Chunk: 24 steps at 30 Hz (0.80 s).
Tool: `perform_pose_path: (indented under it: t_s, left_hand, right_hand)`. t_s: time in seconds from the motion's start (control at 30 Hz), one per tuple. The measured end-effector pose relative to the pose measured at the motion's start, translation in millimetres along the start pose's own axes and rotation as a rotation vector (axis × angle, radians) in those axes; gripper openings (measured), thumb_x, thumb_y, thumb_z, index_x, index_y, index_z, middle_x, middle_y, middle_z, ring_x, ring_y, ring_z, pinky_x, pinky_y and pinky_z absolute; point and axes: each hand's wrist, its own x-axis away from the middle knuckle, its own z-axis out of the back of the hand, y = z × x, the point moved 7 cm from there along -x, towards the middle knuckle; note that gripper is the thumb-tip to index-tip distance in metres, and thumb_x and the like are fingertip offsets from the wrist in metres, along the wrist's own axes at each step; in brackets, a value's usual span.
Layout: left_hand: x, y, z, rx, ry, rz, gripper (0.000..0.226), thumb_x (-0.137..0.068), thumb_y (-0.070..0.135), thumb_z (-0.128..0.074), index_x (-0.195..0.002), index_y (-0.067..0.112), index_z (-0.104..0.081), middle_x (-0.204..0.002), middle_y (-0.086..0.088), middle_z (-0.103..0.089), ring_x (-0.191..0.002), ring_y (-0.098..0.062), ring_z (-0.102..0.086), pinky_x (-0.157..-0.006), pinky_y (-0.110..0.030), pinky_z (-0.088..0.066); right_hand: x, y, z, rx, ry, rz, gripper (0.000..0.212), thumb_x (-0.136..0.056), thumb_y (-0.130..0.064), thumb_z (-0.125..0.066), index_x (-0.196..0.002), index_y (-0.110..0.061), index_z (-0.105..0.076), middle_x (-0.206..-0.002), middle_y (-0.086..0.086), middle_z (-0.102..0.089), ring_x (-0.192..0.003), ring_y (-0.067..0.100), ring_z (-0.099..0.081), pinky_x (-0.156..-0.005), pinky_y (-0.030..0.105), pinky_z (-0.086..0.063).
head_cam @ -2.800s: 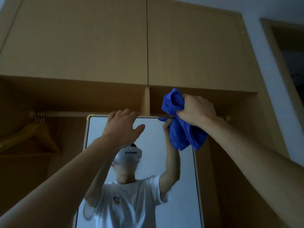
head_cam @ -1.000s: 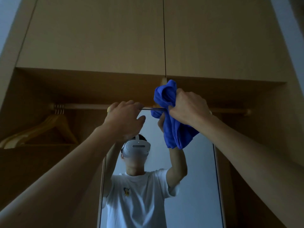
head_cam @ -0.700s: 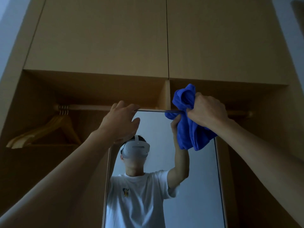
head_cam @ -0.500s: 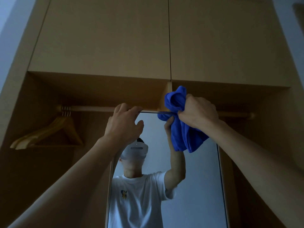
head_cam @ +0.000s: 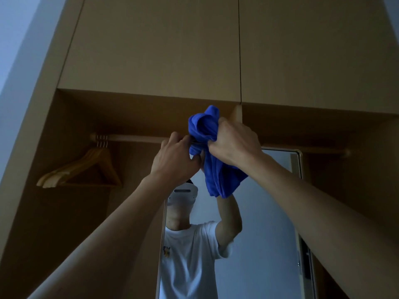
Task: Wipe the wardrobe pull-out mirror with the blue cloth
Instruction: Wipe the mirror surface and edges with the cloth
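Left hand (head_cam: 174,160): grips top edge of tall pale-framed pull-out mirror (head_cam: 269,212).
Right hand (head_cam: 234,143): alongside, clenching crumpled blue fabric cloth (head_cam: 212,130) on that edge.
Risk: hard rubbing could swing the mirror; cloth slipping.

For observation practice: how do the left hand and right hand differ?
The left hand grips the mirror's top edge bare; the right hand clutches the blue cloth on that edge. The left hand sits slightly lower than the right hand. Both are raised to the mirror's top.
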Motion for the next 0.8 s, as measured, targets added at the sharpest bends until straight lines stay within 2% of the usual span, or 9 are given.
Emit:
perform_pose_path:
  t_s: [0.1,0.33,0.47,0.5,0.63,0.67,0.73,0.77,0.8]
  left_hand:
    - [0.7,-3.3,1.1,0.005,0.018,-0.023,0.054,-0.097,0.038,-0.056,-0.149,0.027,-0.043,-0.143,-0.003,-0.044,-0.136,-0.031,-0.041,-0.093,-0.035,-0.039]
    - [1.3,-15.3,1.6,0.088,0.007,-0.024,0.062,-0.098,0.041,-0.058,-0.154,0.024,-0.037,-0.153,-0.001,-0.038,-0.140,-0.026,-0.040,-0.100,-0.035,-0.038]
    - [7.5,-21.8,-2.0,0.257,-0.018,0.041,0.066,-0.097,0.043,-0.059,-0.156,0.031,-0.032,-0.157,-0.002,-0.031,-0.117,-0.016,-0.048,-0.090,-0.030,-0.037]
    - [8.8,-23.2,-1.7,0.278,-0.010,0.045,0.068,-0.097,0.043,-0.060,-0.156,0.030,-0.031,-0.157,-0.002,-0.031,-0.119,-0.015,-0.048,-0.090,-0.029,-0.036]
    - [14.1,-31.7,-0.8,0.385,0.009,0.093,0.084,-0.095,0.041,-0.064,-0.161,0.026,-0.015,-0.165,-0.004,-0.029,-0.145,-0.025,-0.038,-0.098,-0.029,-0.032]
    - [16.6,-34.6,-2.6,0.410,-0.008,0.116,0.087,-0.095,0.042,-0.064,-0.162,0.028,-0.011,-0.164,-0.006,-0.032,-0.146,-0.028,-0.039,-0.102,-0.030,-0.033]
    - [23.9,-39.6,-6.8,0.445,-0.049,0.159,0.088,-0.093,0.044,-0.062,-0.161,0.035,-0.007,-0.156,-0.011,-0.046,-0.135,-0.034,-0.053,-0.107,-0.041,-0.046]
    - [28.4,-41.2,-7.7,0.466,-0.058,0.166,0.087,-0.093,0.045,-0.062,-0.160,0.038,-0.007,-0.151,-0.011,-0.052,-0.128,-0.034,-0.058,-0.103,-0.046,-0.051]
    - [32.3,-42.0,-8.1,0.487,-0.057,0.160,0.087,-0.092,0.044,-0.062,-0.160,0.040,-0.008,-0.148,-0.009,-0.055,-0.125,-0.032,-0.061,-0.099,-0.044,-0.054]
  right_hand:
    - [3.2,9.4,1.1,-0.009,-0.001,-0.003,0.023,-0.091,-0.033,-0.060,-0.104,-0.016,-0.050,-0.077,-0.001,-0.057,-0.062,0.016,-0.053,-0.058,0.031,-0.040]
    - [11.8,61.0,13.6,0.069,0.022,-0.126,0.021,-0.091,-0.032,-0.061,-0.097,-0.017,-0.049,-0.071,-0.002,-0.057,-0.057,0.014,-0.054,-0.048,0.026,-0.033]
    - [12.1,61.9,14.6,0.088,0.033,-0.146,0.022,-0.090,-0.033,-0.062,-0.096,-0.016,-0.050,-0.069,-0.002,-0.056,-0.057,0.014,-0.053,-0.048,0.026,-0.033]
    - [10.9,56.6,13.3,0.089,0.031,-0.135,0.022,-0.090,-0.033,-0.062,-0.096,-0.016,-0.051,-0.069,-0.002,-0.056,-0.057,0.014,-0.053,-0.048,0.026,-0.033]
    - [3.2,23.7,4.1,0.040,0.009,-0.087,0.019,-0.088,-0.031,-0.062,-0.096,-0.017,-0.052,-0.068,-0.001,-0.057,-0.056,0.015,-0.054,-0.048,0.026,-0.033]
    - [1.2,14.1,1.3,0.032,0.001,-0.074,0.019,-0.088,-0.031,-0.061,-0.096,-0.017,-0.052,-0.068,-0.001,-0.056,-0.056,0.016,-0.054,-0.049,0.026,-0.034]
    - [-3.0,-4.3,-3.2,0.017,-0.019,-0.054,0.019,-0.088,-0.032,-0.060,-0.096,-0.016,-0.053,-0.069,0.000,-0.058,-0.057,0.017,-0.055,-0.050,0.027,-0.037]
    - [-5.1,-13.2,-5.1,0.006,-0.025,-0.047,0.018,-0.088,-0.031,-0.060,-0.096,-0.016,-0.053,-0.069,0.000,-0.058,-0.056,0.017,-0.055,-0.049,0.027,-0.037]
    - [-6.9,-22.0,-6.7,-0.008,-0.027,-0.038,0.018,-0.088,-0.031,-0.060,-0.095,-0.016,-0.054,-0.069,0.000,-0.059,-0.056,0.017,-0.056,-0.049,0.027,-0.037]
